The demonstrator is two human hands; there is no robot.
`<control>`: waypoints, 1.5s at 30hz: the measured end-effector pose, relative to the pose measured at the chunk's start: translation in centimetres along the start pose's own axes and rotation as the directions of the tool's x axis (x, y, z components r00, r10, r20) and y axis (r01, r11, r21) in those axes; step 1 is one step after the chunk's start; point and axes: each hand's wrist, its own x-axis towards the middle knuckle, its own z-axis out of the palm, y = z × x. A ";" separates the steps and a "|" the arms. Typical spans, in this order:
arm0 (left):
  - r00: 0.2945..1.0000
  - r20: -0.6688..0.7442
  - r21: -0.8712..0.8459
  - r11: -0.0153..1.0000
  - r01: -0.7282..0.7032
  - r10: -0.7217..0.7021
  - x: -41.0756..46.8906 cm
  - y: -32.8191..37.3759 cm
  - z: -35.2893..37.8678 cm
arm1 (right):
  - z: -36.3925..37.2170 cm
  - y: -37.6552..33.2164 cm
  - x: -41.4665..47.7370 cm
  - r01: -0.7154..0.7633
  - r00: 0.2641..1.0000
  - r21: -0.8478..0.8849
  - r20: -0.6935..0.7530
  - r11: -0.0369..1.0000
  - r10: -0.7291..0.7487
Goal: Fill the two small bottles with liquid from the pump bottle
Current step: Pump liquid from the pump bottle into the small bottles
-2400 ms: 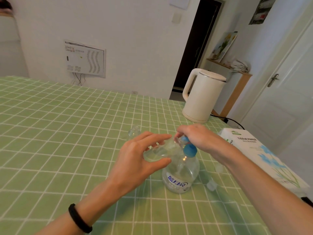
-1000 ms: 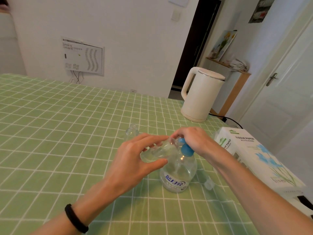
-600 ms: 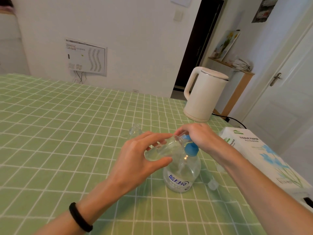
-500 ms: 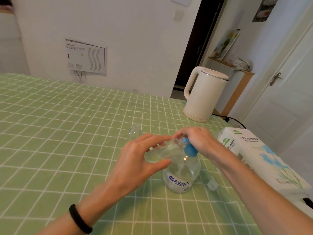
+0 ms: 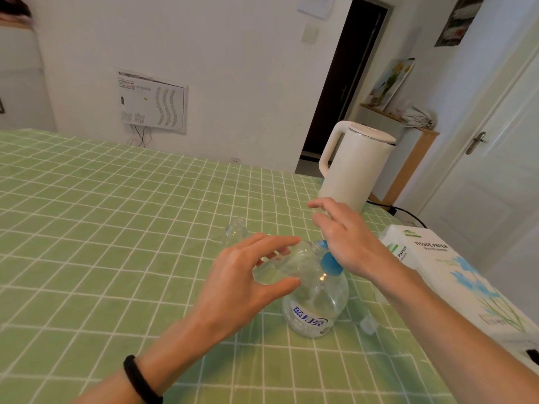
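At the blue head (image 5: 329,263) of the pump bottle (image 5: 316,307), the left hand (image 5: 242,277) is gripping the tilted small bottle (image 5: 287,265) mid-body; the right hand (image 5: 347,240), fingers straight, is resting on the head. Judged light, slick, squeezable: hold gently.

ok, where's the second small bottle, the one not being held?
Head view: the second small bottle stands on the green checked tablecloth, just beyond the left hand, left of the pump bottle and the right hand.
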 end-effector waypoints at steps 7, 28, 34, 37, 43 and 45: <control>1.000 0.006 0.015 1.000 0.001 -0.001 -0.3 0.0 0.1 | 0.0 -0.5 -0.4 -0.080 0.994 -0.128 0.063 0.989 0.088; 1.000 -0.004 -0.012 1.000 0.007 -0.008 -0.2 0.2 -0.1 | -1.3 -2.1 -0.7 -0.104 0.991 -0.308 0.050 0.946 0.125; 1.000 0.003 -0.025 1.000 -0.002 0.002 0.1 0.2 -0.2 | -2.2 -2.3 0.5 -0.155 0.988 -0.283 -0.016 0.947 0.156; 1.000 0.015 -0.005 1.000 -0.009 0.009 0.1 -0.1 -0.1 | -0.9 -1.5 0.3 -0.178 0.983 -0.249 -0.005 0.952 0.182; 1.000 0.009 -0.006 1.000 0.001 -0.001 -0.3 -0.5 0.1 | -0.3 -1.1 -0.1 -0.124 0.992 -0.328 -0.028 0.936 0.121; 1.000 0.012 -0.007 1.000 -0.006 0.006 -0.2 -0.2 0.2 | -0.6 -1.2 -0.1 -0.120 0.993 -0.369 -0.044 0.922 0.112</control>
